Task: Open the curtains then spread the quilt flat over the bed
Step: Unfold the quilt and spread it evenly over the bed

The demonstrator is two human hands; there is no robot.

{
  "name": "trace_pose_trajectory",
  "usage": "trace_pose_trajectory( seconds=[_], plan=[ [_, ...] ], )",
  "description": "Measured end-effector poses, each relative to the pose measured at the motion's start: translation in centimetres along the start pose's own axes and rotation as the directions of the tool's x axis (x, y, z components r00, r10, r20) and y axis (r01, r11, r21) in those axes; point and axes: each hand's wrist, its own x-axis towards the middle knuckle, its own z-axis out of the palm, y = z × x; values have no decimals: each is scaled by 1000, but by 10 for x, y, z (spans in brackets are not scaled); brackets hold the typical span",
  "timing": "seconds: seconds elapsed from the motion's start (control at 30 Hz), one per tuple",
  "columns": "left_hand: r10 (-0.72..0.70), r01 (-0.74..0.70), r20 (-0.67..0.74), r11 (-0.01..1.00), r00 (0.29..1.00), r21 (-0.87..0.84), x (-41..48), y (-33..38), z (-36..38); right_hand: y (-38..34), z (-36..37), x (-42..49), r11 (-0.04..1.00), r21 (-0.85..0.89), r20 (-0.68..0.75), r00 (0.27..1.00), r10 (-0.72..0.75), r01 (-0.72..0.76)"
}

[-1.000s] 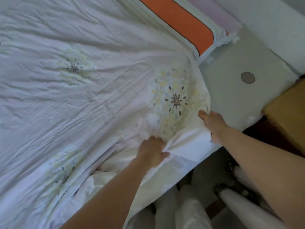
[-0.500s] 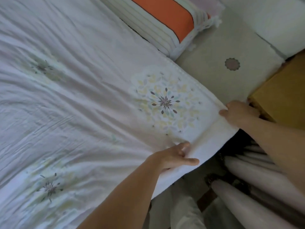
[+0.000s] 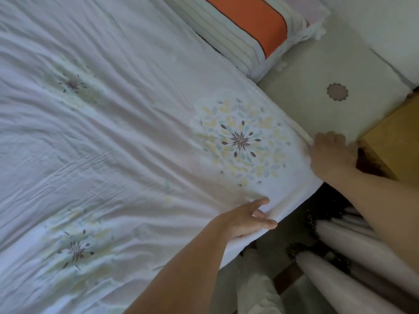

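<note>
The quilt [image 3: 136,143] lies flat on the bed [image 3: 306,71] now, bunched corner pulled out; my left hand [image 3: 247,219] has opened, fingers straight on it, my right hand [image 3: 332,155] still grips the hem. Nearly done, I judge.

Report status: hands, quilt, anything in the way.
Left hand open, flat on quilt edge. Right hand grips quilt corner. Quilt spread, lightly wrinkled. Nothing on top.

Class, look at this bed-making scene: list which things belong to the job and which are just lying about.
Part of the job: quilt; bed; curtains; left hand flat on the quilt's edge; right hand gripping its corner.
Just lying about: orange-striped pillow; wooden cabinet.
</note>
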Motion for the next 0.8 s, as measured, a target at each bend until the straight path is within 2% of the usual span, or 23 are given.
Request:
trace_pose_trajectory(
  seconds=[0.07, 0.13, 0.23, 0.3, 0.47, 0.63, 0.73, 0.8],
  plan=[
    [72, -74, -162, 997, 984, -6, -5, -8, 0, -15, -7, -9, 994, 27, -175, 980, -97, 103],
    [137, -141, -339, 990, 931, 14, -14, -17, -4, -35, -13, -20, 958, 100, -271, 934, -234, 269],
    [194, -182, -495, 981, 847, 74, -34, -37, -20, -74, -21, -39, 840, 323, -197, 899, -392, 437],
    [189, -177, -569, 981, 800, 76, -57, -68, -36, -116, -26, -62, 769, 357, -100, 841, -532, 529],
    [136, -124, -633, 990, 762, 63, -91, -117, -51, -174, -28, -103, 743, 297, 123, 747, -653, 600],
    [110, -132, -696, 991, 710, 21, -151, -192, -60, -245, -23, -167, 689, 279, 192, 664, -722, 669],
    [77, 7, -706, 993, 704, 115, -187, -230, -57, -275, -18, -205, 644, 280, 185, 618, -764, 712],
    [63, 111, -674, 971, 736, 212, -206, -251, -50, -289, -15, -226, 594, 301, 177, 568, -804, 746]
  ],
)
